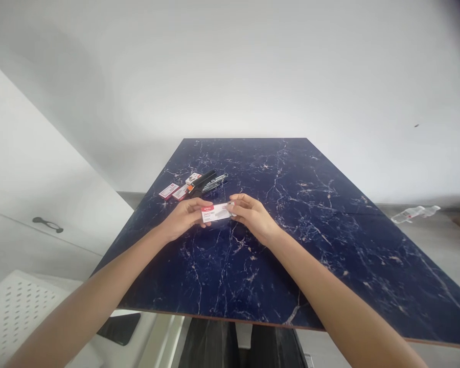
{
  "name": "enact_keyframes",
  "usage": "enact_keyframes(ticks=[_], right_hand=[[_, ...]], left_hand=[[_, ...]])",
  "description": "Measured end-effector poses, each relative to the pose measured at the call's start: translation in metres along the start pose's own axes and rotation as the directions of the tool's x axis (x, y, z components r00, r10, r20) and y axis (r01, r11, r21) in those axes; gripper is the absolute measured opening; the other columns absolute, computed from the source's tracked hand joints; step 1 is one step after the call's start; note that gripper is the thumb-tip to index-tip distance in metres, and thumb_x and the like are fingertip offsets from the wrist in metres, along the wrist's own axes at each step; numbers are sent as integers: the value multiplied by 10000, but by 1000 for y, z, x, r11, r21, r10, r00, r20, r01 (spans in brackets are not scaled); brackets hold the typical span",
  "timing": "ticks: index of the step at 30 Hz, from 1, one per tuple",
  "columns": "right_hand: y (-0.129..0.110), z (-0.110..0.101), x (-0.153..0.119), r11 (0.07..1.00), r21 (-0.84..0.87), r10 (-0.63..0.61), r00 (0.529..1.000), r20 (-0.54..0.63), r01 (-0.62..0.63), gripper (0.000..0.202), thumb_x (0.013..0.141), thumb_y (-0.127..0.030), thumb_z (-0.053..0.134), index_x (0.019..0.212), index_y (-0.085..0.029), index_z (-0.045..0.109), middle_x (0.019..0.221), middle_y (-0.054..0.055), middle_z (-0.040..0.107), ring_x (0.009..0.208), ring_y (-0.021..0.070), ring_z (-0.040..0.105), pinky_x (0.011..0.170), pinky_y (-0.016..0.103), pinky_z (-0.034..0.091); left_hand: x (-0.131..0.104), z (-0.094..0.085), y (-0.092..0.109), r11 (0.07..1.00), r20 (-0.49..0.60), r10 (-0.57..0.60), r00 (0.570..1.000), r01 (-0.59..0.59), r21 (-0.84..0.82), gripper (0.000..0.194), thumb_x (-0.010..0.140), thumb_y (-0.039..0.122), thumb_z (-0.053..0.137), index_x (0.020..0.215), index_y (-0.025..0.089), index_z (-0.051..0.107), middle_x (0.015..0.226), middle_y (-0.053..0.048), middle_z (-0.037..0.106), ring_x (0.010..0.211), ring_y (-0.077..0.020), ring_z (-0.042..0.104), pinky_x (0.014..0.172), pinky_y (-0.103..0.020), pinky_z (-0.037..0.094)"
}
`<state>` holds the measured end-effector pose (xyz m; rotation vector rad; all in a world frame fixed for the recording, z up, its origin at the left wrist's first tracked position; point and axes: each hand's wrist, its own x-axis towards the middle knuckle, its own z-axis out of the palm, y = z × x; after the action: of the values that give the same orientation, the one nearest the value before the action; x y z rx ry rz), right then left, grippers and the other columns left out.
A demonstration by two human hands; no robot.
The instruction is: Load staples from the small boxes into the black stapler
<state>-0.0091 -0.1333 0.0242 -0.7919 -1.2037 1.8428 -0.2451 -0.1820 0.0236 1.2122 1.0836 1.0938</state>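
Both ends of a small white-and-red carton (215,211) are pinched in the head view, the left end between thumb and fingers of the left hand (186,217), the right end likewise by the right hand (255,217). It sits above the near middle of the dark blue, white-veined worktop (329,204), its printed side toward the camera; what it contains cannot be told. Beyond the left hand lie three more small cartons, one at the far left (169,191), one beside it (180,192) and one farther back (193,178), their contents likewise hidden. Just beside these is a black stapler (203,183) with an orange patch and a metal part. Past the worktop's right edge, a clear plastic bottle (408,214) lies on its side, its contents too indistinct to make out
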Motion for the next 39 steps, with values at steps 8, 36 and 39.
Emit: enact_keyframes(ticks=[8, 36, 39], right_hand=[[-8, 4, -3, 998, 8, -61, 997, -41, 61, 324, 820, -414, 774, 1066, -217, 701, 1099, 67, 758, 1064, 218, 710, 951, 370, 585], [8, 11, -4, 902, -378, -231, 973, -13, 209, 415, 945, -453, 619, 1321, -298, 696, 1185, 33, 758, 951, 219, 744, 870, 413, 631], [3, 13, -7, 886, -395, -235, 969, 75, 245, 488, 926, -396, 643, 1406, -310, 624, 1303, 32, 715, 1051, 230, 724, 897, 409, 618]], left_hand=[[0, 2, 8, 970, -37, -47, 998, 37, -240, 330, 890, 328, 755, 1179, 169, 757, 1015, -112, 782, 832, -199, 756, 773, -309, 637], [-4, 7, 3, 993, -51, 101, 994, -97, 66, 552, 832, 356, 825, 1331, 204, 647, 1213, -119, 745, 994, -270, 757, 922, -457, 625], [-4, 5, 2, 991, -53, 116, 992, -112, 74, 552, 820, 363, 833, 1318, 206, 651, 1211, -116, 746, 997, -272, 757, 925, -463, 623]])
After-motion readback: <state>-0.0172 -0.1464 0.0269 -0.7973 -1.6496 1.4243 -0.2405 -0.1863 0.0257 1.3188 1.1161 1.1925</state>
